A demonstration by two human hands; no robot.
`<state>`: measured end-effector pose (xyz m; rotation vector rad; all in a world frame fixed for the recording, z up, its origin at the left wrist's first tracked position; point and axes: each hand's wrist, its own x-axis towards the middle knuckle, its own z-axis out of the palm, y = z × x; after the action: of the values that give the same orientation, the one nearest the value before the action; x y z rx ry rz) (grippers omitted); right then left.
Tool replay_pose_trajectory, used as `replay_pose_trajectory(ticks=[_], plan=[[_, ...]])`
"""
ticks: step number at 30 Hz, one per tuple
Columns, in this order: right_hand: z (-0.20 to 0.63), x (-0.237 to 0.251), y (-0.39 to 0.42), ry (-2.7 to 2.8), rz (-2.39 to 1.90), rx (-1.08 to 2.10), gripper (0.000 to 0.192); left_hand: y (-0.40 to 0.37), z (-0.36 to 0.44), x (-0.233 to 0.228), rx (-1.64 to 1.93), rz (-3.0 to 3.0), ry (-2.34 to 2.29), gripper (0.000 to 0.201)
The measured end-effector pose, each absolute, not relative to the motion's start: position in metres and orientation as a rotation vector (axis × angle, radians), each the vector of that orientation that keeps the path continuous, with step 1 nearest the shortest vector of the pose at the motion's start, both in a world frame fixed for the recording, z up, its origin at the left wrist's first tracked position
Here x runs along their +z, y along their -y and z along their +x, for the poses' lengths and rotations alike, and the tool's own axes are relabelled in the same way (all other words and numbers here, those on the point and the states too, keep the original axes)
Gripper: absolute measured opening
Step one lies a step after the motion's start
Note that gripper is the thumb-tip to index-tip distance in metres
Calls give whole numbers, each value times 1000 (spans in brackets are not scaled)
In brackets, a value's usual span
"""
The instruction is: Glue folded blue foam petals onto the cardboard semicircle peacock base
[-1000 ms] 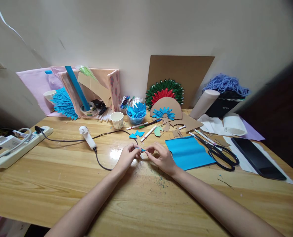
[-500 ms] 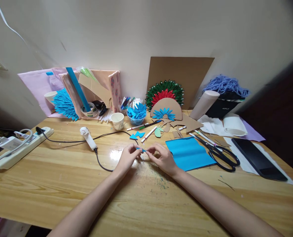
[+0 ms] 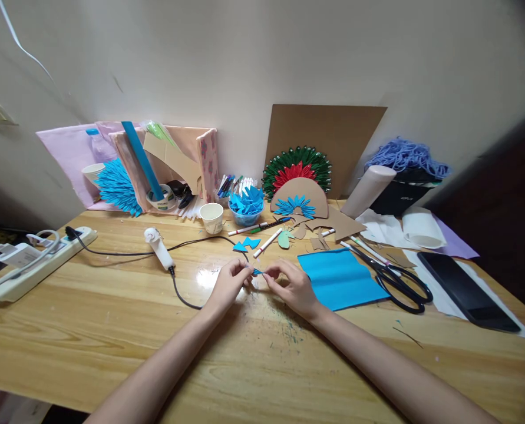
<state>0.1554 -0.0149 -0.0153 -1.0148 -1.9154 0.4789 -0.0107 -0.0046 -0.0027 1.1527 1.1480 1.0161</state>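
The bench (image 3: pixel 112 330) is glossy varnished wood; beside the matt blue paper sheet (image 3: pixel 339 278) lie black-handled metal scissors (image 3: pixel 399 282).

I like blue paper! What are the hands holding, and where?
A small blue paper piece, pinched at its two ends by the fingertips of the left hand and right hand.

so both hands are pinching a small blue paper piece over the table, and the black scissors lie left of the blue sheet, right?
Not quite. In the head view the black scissors lie right of the blue sheet, not left. The left hand and right hand do pinch the small blue paper piece.
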Motion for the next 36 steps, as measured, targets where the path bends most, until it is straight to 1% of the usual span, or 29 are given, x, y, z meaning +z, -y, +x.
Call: replay_pose_trajectory(ticks=[6,13,23,28,32,36], plan=[[155,-16,15,1930,-1005,473,4,5,-10,-4,1027,1157,-1149,17],[156,-14,14,1869,-1074,443,5,5,-9,0,1012,1176,-1125,25],[154,-11,14,1869,-1063,431,5,1,-14,-11,1047,1188,-1131,23],[154,-10,14,1869,-1073,457,6,-3,-20,-7,1065,1148,-1136,28],[155,-10,15,1874,-1053,488,7,-17,-41,-2,1157,1122,-1346,33],[156,-11,15,1894,-1045,496,8,-34,-70,-6,1194,1376,-1714,27]])
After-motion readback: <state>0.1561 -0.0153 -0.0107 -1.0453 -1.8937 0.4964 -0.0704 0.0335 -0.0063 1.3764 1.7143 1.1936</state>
